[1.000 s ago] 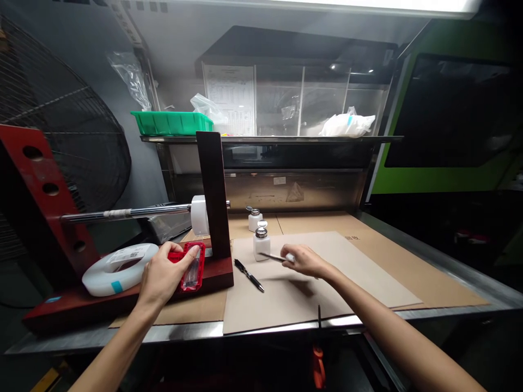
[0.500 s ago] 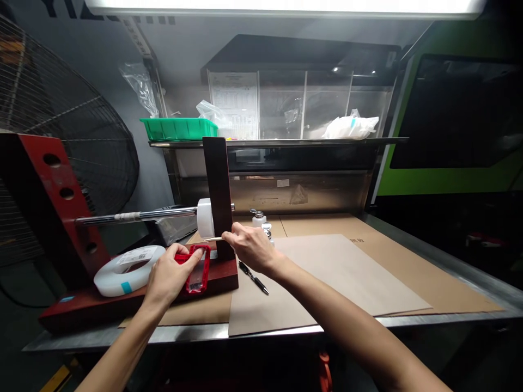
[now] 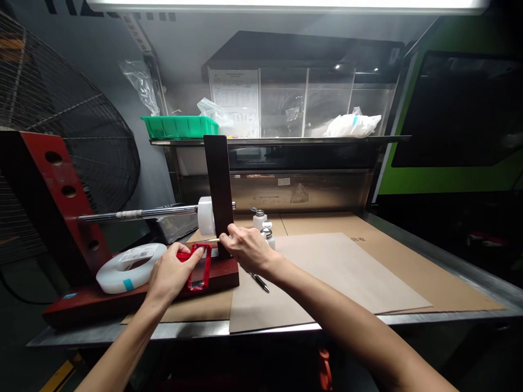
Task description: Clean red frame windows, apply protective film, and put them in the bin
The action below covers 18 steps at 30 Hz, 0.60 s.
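Observation:
My left hand (image 3: 171, 272) grips a red rectangular frame (image 3: 208, 269) with a see-through middle, its thumb on the upper part. A thin pale stick (image 3: 211, 240) pokes out to the left from the pinched fingers of my right hand (image 3: 249, 247). Its tip lies close to the frame's upper edge; whether the two touch I cannot tell. A black pen (image 3: 260, 282) lies below my right hand, partly covered by it. Left of my left hand, a wide roll of clear film (image 3: 107, 277) with a blue tab rests on the dark red stand's base (image 3: 81, 307).
A metal rod (image 3: 163, 212) crosses the stand, with a white roll (image 3: 206, 216) by its upright (image 3: 218, 179). White pump bottles (image 3: 260, 220) stand behind my right hand. Grey card (image 3: 327, 277) lies on brown cardboard (image 3: 441, 277). A shelf above holds a green bin (image 3: 180, 127).
My right hand has shifted slightly left with the stick and now hides the pen's upper end. My left hand keeps its hold on the red frame. The view has moved a little.

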{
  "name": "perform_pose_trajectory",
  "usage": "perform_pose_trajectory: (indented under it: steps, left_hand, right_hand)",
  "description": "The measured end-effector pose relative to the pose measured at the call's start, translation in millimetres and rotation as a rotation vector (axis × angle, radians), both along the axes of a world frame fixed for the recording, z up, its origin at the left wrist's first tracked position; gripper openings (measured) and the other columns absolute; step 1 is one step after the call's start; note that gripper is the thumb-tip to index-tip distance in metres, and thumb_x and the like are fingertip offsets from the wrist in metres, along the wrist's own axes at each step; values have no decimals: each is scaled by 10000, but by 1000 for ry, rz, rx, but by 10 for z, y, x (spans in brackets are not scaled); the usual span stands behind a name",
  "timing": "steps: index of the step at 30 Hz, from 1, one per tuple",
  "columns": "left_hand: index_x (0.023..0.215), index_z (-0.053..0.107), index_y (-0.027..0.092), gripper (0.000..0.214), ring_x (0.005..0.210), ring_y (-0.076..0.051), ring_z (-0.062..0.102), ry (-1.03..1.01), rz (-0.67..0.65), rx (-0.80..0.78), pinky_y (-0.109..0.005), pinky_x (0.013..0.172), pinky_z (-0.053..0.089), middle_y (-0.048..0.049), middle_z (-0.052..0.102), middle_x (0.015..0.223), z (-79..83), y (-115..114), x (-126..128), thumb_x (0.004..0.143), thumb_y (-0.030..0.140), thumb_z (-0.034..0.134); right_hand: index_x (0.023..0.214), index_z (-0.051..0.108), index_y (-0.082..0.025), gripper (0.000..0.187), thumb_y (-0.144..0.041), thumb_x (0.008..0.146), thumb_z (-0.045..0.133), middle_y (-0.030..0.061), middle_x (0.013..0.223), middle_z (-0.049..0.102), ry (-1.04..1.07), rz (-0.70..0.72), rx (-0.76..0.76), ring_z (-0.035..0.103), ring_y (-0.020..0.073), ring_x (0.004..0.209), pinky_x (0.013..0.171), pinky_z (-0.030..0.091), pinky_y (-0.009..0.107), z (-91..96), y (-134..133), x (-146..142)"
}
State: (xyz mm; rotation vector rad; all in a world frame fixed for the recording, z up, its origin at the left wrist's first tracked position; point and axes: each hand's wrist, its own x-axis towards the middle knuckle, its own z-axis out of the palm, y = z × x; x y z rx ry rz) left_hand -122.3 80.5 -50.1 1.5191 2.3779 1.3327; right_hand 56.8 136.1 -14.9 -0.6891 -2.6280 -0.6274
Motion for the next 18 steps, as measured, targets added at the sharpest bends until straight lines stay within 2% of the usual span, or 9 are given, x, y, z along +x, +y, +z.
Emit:
perform_pose_trajectory:
  steps: [4, 7, 10, 13, 16, 18]
  left_hand:
    - [648, 484, 246, 342, 577, -214, 509, -31, 15, -18, -309, 566, 342, 14, 561, 574, -5, -3, 2, 669, 568, 597]
    - [647, 485, 243, 382, 570, -210, 504, -79, 13, -17, -306, 567, 340, 20, 551, 549, -2, -57, -7, 661, 607, 600]
    - [633, 481, 238, 395, 563, -196, 493, -137, 4, 7, -296, 559, 330, 29, 546, 544, -3, -153, -11, 646, 602, 633]
    - [630, 490, 230, 394, 549, -182, 487, -257, -29, 50, -282, 529, 322, 33, 544, 550, -19, -249, 24, 605, 561, 701]
    - [653, 514, 216, 369, 546, -155, 475, -469, -89, 117, -248, 496, 331, 37, 535, 569, -49, -335, 118, 593, 495, 747]
    - [690, 520, 209, 313, 539, -131, 457, -653, -137, 165, -216, 471, 336, 37, 523, 592, -73, -411, 215, 668, 462, 702]
  right_hand:
    - [977, 593, -90, 313, -26, 897, 297, 144, 962, 570, 0, -4, -49, 613, 219, 833, 589, 461, 287, 7, -25, -24]
    - [987, 605, -103, 311, -14, 880, 327, 146, 972, 585, 35, -58, -120, 614, 211, 828, 606, 450, 282, -101, 45, 152]
    - [971, 644, -128, 295, -45, 879, 376, 129, 938, 628, 86, -144, -238, 621, 189, 748, 590, 430, 266, -356, 188, 538]
    - [931, 692, -183, 173, -159, 839, 547, 72, 835, 676, 120, -200, -383, 634, 194, 748, 629, 439, 257, -689, 365, 995]
    - [873, 711, -168, 141, -162, 807, 586, 85, 830, 684, 172, -251, -486, 642, 202, 774, 685, 454, 266, -975, 512, 1352]
    - [857, 711, -158, 143, -162, 810, 576, 99, 868, 676, 211, -254, -537, 640, 199, 781, 711, 461, 277, -1086, 554, 1483]
